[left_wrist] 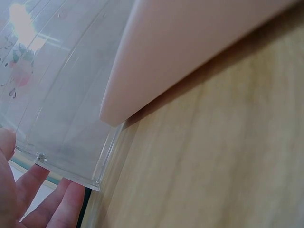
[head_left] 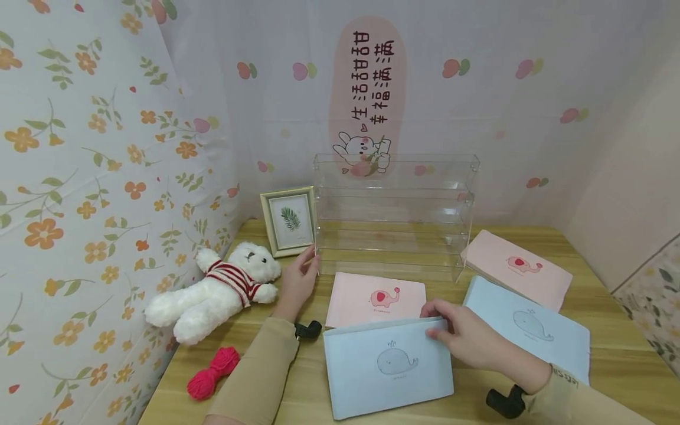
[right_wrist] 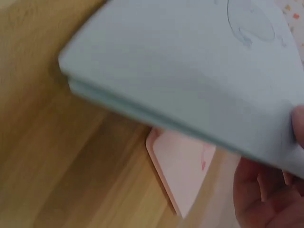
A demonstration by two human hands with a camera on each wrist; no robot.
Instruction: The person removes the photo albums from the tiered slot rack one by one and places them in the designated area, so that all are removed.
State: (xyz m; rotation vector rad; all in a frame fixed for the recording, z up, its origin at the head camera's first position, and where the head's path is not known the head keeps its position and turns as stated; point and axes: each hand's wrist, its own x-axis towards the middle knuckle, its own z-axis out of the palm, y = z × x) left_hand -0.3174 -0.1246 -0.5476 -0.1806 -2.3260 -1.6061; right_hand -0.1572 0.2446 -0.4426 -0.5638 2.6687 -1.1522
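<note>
The pale blue pouch with a whale drawn on its face (a thin outline only) lies at the near edge of the wooden table, its far edge lifted and overlapping a pink elephant pouch. The right hand pinches that raised top edge, fingers curled over it, forearm angled in from the right. The left hand reaches forward with straight fingers touching the front left corner of the clear acrylic shelf. Another blue pouch and pink pouch lie right; a teddy bear, picture frame and red yarn lie left.
</note>
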